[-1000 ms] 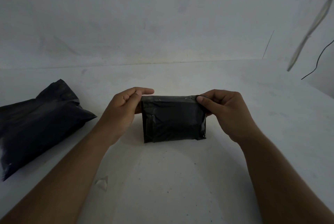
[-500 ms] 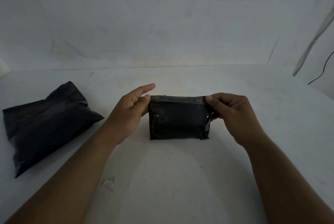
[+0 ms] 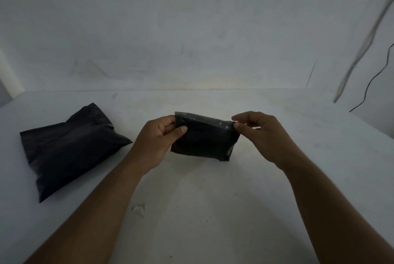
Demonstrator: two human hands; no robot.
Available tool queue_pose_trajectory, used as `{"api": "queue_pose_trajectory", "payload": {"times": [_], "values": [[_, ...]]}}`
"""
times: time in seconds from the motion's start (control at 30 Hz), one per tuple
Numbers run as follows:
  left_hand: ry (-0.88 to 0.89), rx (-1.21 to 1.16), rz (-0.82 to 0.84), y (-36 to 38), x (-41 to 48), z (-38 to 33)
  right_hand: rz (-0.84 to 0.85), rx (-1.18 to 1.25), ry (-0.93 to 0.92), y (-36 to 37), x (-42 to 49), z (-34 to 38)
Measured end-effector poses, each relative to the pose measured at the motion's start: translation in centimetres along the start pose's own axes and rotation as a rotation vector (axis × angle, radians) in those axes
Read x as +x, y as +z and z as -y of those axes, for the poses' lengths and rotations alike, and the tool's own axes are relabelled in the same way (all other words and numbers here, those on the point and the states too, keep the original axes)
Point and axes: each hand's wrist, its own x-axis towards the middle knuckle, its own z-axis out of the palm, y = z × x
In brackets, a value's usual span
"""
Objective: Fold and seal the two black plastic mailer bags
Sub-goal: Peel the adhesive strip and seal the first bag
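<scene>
Plastic of the larger bag (image 3: 70, 146), lying left on the table (image 3: 213, 210), is judged soft, light and slippery. At the middle, the left hand (image 3: 155, 144) and right hand (image 3: 264, 138) are clamped on the top corners of the small folded bag (image 3: 204, 140), judged the surest hold.

Dim rm: white wall (image 3: 191, 18), white table (image 3: 213, 210), prob. black cable (image 3: 365, 94) far rt.

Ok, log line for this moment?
small mailer: folded, tilted | left hand: grips left end | right hand: pinches right corner | large mailer: lying left
</scene>
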Motion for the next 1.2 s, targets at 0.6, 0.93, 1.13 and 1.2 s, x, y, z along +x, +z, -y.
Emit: {"api": "queue_pose_trajectory", "payload": {"times": [0.6,0.93,1.13,1.2], "values": [[0.054,-0.142,-0.042,1.3,-1.3,0.2,0.163,0.258,0.114,0.9,-0.1,7.2],[0.138,-0.077,-0.068,1.2,-1.7,0.4,0.193,0.416,0.284,-0.2,0.9,6.6],[0.166,0.051,-0.067,1.2,-2.1,0.6,0.204,0.419,0.282,-0.8,1.3,6.1],[0.155,0.062,-0.069,1.3,-2.1,0.6,0.213,0.438,0.300,-0.9,1.2,6.0]]}}
